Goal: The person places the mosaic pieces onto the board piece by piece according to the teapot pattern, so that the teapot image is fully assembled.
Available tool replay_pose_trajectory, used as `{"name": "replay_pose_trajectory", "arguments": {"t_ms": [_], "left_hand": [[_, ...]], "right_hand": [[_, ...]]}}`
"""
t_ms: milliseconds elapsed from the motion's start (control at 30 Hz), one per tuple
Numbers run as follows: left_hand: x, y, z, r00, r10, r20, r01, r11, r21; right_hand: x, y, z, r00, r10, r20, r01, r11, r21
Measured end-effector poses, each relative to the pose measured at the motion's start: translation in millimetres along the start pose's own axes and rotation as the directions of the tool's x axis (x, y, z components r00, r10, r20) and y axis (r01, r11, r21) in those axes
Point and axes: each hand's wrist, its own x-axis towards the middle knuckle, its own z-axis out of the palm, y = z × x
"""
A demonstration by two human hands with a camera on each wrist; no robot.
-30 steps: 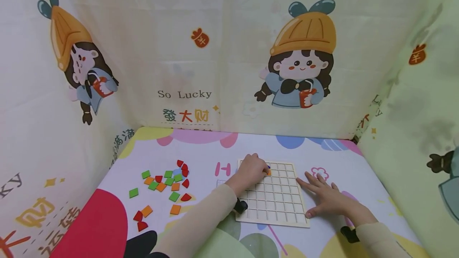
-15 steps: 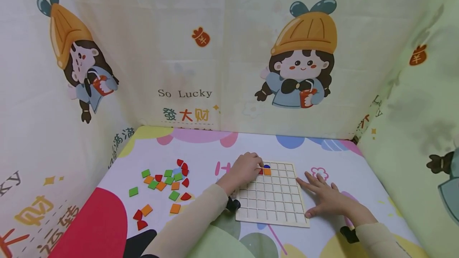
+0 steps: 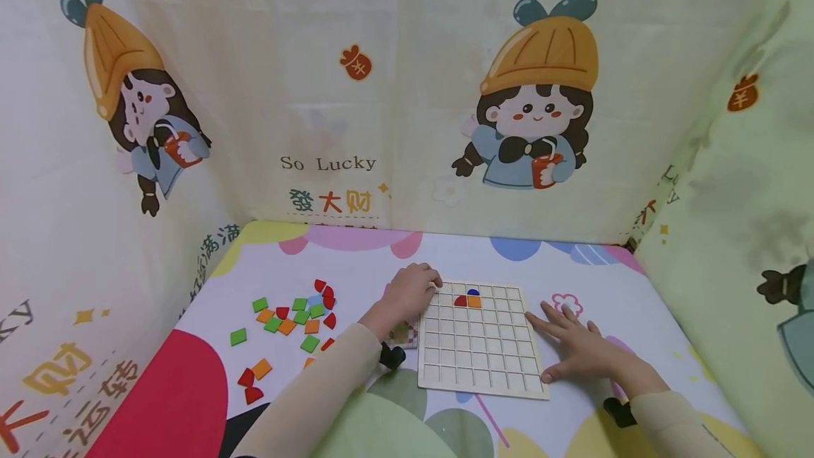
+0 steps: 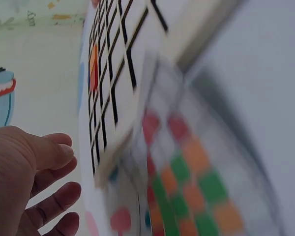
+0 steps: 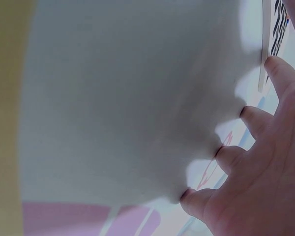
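Observation:
A pale wooden grid board (image 3: 480,352) lies on the table. In its upper part sit a red quarter-round tile (image 3: 461,302), an orange square tile (image 3: 474,302) and a small blue tile (image 3: 473,292). My left hand (image 3: 410,293) hovers at the board's upper left corner, fingers loosely bent, nothing held. Below it, partly hidden by the hand and wrist, is a pattern card (image 4: 187,182) printed with coloured squares, against the board's left side. My right hand (image 3: 580,345) rests spread on the table, its thumb and a fingertip at the board's right edge.
Loose green, orange and red tiles (image 3: 300,304) lie scattered on the left of the table, some partly covered by the left forearm. A patterned cloth wall (image 3: 432,90) surrounds the table at the back and sides.
My left hand has moved left, off the tiles on the board to its upper left corner. That uncovers the red, orange and blue tiles. The right hand stays in place.

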Motion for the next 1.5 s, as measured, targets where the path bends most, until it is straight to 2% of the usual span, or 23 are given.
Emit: {"name": "replay_pose_trajectory", "arguments": {"t_ms": [133, 400, 533, 733, 867, 1000, 1067, 1100, 1233, 1333, 1400, 1500], "left_hand": [[-6.3, -23.1, -10.3, 0.999, -0.046, -0.022, 0.046, 0.999, 0.0], [-23.0, -62.9, -27.7, 0.983, -0.185, 0.01, 0.185, 0.982, 0.031], [-35.1, -80.6, -35.7, 0.979, -0.202, 0.007, 0.201, 0.977, 0.066], [-54.9, -109.0, -48.4, 0.981, -0.193, -0.034, 0.196, 0.974, 0.116], [-68.0, -121.3, -62.7, 0.982, -0.186, -0.037, 0.189, 0.974, 0.121], [-79.1, -131.6, -76.6, 0.974, -0.224, -0.024, 0.225, 0.964, 0.144], [-83.2, -136.4, -82.2, 0.962, -0.274, -0.006, 0.271, 0.948, 0.165], [-85.0, -138.6, -84.2, 0.95, -0.311, 0.006, 0.305, 0.936, 0.175], [-90.9, -144.5, -89.7, 0.879, -0.473, 0.052, 0.454, 0.867, 0.206], [-93.3, -147.4, -90.3, 0.83, -0.553, 0.074, 0.531, 0.823, 0.203], [-94.0, -148.3, -89.7, 0.813, -0.575, 0.092, 0.553, 0.812, 0.189], [-94.3, -148.3, -88.3, 0.804, -0.583, 0.117, 0.562, 0.809, 0.174]], "right_hand": [[2, 0, -1, 1.0, 0.004, 0.009, -0.004, 1.0, -0.001], [2, 0, 0, 1.0, -0.003, 0.007, 0.003, 1.0, -0.001], [1, 2, 1, 1.0, 0.002, 0.004, -0.002, 1.0, -0.003], [1, 5, 3, 1.0, 0.001, 0.002, -0.001, 1.0, -0.003], [1, 5, 3, 1.0, -0.004, -0.003, 0.004, 1.0, -0.005], [1, 4, 3, 1.0, -0.012, 0.0, 0.012, 1.0, -0.002], [1, 4, 3, 1.0, -0.009, 0.004, 0.009, 1.0, -0.002], [2, 3, 3, 1.0, -0.007, 0.006, 0.007, 1.0, -0.004], [2, 3, 3, 1.0, -0.004, 0.005, 0.004, 1.0, -0.007], [2, 3, 3, 1.0, -0.008, 0.001, 0.008, 1.0, -0.006], [2, 3, 2, 1.0, -0.012, -0.001, 0.012, 1.0, -0.007], [1, 2, 2, 1.0, -0.017, -0.004, 0.017, 1.0, -0.003]]}}
